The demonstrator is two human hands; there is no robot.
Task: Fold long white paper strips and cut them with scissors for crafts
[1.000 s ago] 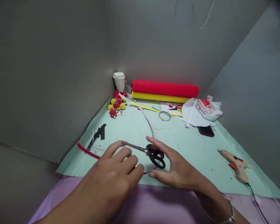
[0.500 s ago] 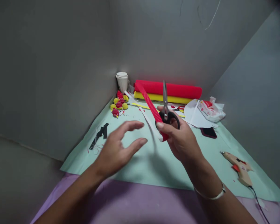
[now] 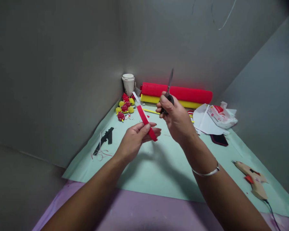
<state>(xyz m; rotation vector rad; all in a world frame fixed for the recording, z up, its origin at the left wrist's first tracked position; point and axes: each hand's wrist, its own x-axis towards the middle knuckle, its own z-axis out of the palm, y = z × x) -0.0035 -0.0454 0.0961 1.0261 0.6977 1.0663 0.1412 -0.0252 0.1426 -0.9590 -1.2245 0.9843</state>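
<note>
My left hand [image 3: 135, 139] pinches a red paper strip [image 3: 143, 116] between thumb and fingers, above the middle of the pale green sheet. The strip slants up and away from me, its near end poking out past my fingers. To the right and a little higher, my right hand [image 3: 177, 120] grips scissors [image 3: 170, 84] by their black handles. Their blades point up and look closed. A white strip [image 3: 136, 98] lies behind the far end of the red one.
Red and yellow paper rolls [image 3: 178, 93] lie along the back wall beside a white cup [image 3: 128, 83]. Several small red and yellow balls [image 3: 124, 108] sit at the left. On the right are a tissue pack [image 3: 221, 116], a phone [image 3: 219, 140] and a corded glue gun [image 3: 254, 179].
The red strip has passed from my right hand into my left, which has closed on it. My right hand has moved up and away with the scissors.
</note>
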